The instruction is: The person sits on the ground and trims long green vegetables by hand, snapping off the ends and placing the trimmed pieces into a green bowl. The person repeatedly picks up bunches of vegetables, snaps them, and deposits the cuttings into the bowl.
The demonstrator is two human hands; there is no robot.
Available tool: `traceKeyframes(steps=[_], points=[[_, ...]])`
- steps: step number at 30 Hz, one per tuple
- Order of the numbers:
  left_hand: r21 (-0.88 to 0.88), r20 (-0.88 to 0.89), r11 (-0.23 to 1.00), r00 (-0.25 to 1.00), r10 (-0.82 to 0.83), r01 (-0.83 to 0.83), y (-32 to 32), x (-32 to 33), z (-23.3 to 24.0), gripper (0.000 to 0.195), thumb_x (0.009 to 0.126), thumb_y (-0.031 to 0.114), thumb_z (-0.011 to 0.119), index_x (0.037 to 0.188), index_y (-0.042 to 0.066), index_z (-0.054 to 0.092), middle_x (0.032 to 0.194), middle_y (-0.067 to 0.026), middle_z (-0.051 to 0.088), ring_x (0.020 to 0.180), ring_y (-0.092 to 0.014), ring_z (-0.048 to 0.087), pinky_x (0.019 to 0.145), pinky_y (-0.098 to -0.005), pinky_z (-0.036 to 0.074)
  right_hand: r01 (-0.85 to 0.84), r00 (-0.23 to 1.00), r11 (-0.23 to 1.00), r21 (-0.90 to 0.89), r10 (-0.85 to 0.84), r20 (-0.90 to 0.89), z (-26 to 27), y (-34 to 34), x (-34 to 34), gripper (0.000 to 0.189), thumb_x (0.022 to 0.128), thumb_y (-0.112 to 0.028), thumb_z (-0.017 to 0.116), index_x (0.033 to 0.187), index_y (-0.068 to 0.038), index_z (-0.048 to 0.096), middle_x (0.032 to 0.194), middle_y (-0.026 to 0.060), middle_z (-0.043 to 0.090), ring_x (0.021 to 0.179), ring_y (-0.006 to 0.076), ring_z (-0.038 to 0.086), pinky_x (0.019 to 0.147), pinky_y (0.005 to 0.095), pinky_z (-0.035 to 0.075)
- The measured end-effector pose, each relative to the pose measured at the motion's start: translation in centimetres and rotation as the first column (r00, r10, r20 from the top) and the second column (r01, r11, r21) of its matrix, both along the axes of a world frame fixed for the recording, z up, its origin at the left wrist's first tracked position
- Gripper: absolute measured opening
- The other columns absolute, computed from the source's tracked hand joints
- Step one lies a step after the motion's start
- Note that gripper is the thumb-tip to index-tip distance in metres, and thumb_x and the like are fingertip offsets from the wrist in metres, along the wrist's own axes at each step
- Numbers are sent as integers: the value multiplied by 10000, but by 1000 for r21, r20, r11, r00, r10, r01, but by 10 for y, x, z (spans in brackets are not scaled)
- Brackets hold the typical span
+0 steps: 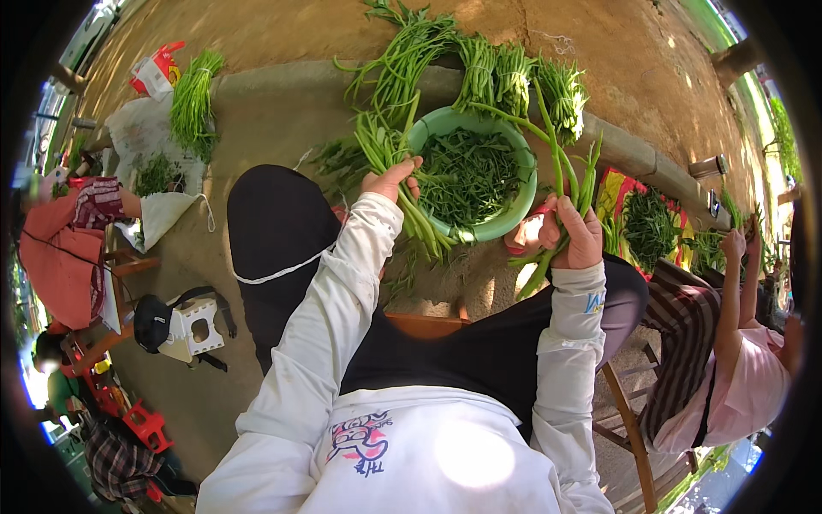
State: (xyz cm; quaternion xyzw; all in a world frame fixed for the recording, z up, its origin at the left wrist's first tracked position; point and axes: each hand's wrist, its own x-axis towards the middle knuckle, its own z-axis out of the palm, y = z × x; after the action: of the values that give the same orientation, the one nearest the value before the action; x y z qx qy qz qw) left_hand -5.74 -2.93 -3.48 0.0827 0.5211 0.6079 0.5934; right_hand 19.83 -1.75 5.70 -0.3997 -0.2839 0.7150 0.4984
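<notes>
Closed around a bunch of green leafy-vegetable stems (379,142), my left hand (390,180) is at the left rim of a pale green plastic basin (528,186). Cut green leaves (472,173) fill much of the basin. To the right of it, my right hand (575,234) grips a few thicker green stems (553,144) between thumb and fingers. Their upper ends rise past the basin's right edge, and the lower ends stick out below the hand. Part of the right hand's fingers is hidden behind the stems.
Tied stem bundles (478,70) and a loose heap of long stems (411,54) lie along a concrete curb (282,83). Another bundle (194,96) rests at left near a white stool (196,327). A person in pink (725,385) sits at right, another in orange (64,257) at left.
</notes>
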Motion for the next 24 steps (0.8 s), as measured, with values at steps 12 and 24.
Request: traceKeyframes(steps=[12, 24], points=[[-146, -150, 968, 962, -226, 205, 5, 6, -17, 394, 645, 314, 784, 905, 91, 589, 733, -17, 567, 614, -145, 547, 529, -304, 469, -50, 987, 999, -21, 47, -154, -10, 1, -14, 239, 884, -148, 506, 1106, -63, 484, 612, 1, 414, 441, 93, 386, 410, 248, 337], [88, -97, 930, 932, -349, 358, -11, 50, 10, 422, 712, 284, 736, 1028, 54, 579, 916, -34, 612, 793, -134, 563, 678, -273, 461, -419, 710, 907, 40, 300, 637, -44, -8, -44, 276, 679, -129, 725, 840, -17, 530, 704, 1, 542, 612, 92, 503, 570, 227, 423]])
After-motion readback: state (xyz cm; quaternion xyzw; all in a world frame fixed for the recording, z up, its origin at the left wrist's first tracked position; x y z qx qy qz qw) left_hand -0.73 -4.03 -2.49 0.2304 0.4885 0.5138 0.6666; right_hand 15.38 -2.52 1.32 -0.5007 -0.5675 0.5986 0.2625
